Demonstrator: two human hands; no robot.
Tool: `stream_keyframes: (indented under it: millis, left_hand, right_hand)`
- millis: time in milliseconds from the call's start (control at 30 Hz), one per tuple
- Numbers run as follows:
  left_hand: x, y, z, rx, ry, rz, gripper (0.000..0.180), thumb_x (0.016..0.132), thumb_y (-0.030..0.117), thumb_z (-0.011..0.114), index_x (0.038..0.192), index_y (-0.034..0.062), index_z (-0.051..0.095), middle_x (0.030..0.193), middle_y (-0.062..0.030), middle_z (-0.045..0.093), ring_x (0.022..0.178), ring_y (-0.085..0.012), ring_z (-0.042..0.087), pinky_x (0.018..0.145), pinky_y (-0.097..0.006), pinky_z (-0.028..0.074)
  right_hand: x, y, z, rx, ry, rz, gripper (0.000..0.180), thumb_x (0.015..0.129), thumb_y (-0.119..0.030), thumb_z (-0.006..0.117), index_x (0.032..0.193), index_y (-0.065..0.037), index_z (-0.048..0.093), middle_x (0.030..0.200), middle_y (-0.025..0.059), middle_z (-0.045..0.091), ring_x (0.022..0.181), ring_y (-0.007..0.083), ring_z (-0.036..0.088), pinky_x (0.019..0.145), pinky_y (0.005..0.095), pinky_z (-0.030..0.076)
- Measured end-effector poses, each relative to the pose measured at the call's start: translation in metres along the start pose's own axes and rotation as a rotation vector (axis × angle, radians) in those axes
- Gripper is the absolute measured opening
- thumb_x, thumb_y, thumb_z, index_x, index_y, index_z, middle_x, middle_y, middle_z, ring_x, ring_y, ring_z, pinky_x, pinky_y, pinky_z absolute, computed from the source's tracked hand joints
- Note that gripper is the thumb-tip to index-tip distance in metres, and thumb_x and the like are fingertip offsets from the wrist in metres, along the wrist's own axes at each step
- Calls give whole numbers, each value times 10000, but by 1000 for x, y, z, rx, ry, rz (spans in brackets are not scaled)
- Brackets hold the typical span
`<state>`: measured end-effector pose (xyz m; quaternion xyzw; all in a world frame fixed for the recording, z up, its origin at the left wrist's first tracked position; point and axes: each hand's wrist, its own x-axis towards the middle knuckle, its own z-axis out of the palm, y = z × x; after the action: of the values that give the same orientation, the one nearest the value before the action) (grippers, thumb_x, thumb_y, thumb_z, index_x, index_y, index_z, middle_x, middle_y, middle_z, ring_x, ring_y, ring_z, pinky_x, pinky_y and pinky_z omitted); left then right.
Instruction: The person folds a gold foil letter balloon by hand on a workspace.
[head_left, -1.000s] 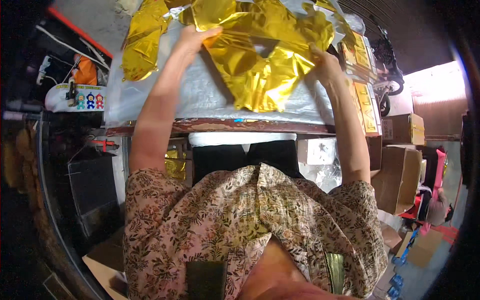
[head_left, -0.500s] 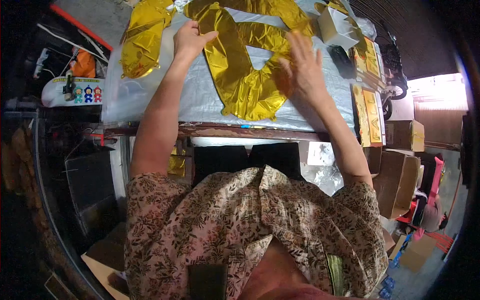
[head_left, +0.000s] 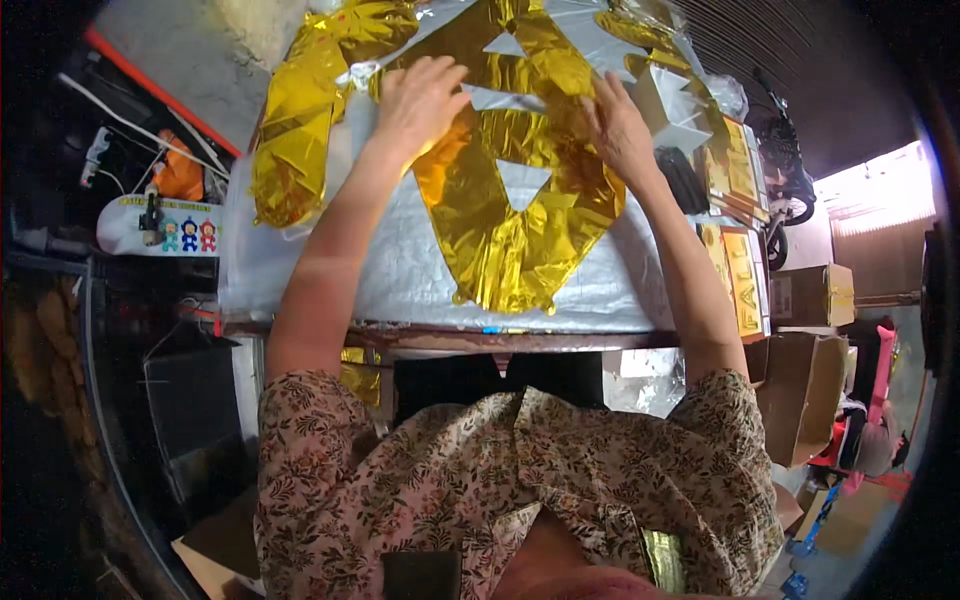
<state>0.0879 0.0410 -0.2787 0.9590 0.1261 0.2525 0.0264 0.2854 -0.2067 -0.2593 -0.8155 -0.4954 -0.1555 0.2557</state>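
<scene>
A flat gold foil balloon [head_left: 500, 260] with several cut-out openings lies on the silvery sheet [head_left: 390, 285] that covers the table. My left hand [head_left: 420, 105] rests on the balloon's left side, its fingers stretched and slightly apart. On the right edge of the foil lies my right hand [head_left: 618, 130], fingers extended. Neither hand appears to grip anything. The balloon is creased, and its pointed lower end faces me; its far end runs up to the top of the picture. Another flat gold foil balloon [head_left: 290, 150] lies to the left of my left hand.
A white open box [head_left: 680, 110] and a dark object [head_left: 682, 180] sit right of my right hand. Printed gold-and-white packages [head_left: 740, 275] line the table's right edge. Cardboard boxes [head_left: 800, 390] stand beyond it. At left are a white skateboard [head_left: 165, 228] and an orange bag [head_left: 180, 168].
My view has tilted, so the table sits lower in it. My left hand has gone from a pinch-like pose to lying on the foil. The balloon's right side is spread wider, with my right hand settled there.
</scene>
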Motion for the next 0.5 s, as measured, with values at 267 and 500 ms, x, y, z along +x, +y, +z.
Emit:
stream_keyframes:
  millis: [267,500]
  left_hand:
    - [82,30,71,-10,-488,4,606,1033,710,212,1603,509,250,1745,4,89,1595,-383,30,1229,-718,8]
    - [117,30,110,-69,-476,-140,619,1019,722,237,1596,503,277,1747,-15,72,1583,-440,-17,1165,-804,-40]
  right_hand:
    - [-21,24,19,120,14,122,398,996,-155,619,1353,17,578,1185,316,664,1028,501,653,852,515,535]
    - [-54,2,-19,292,-100,226,431,983,-12,545,1414,-12,558,1322,282,633,1227,435,625,970,431,536]
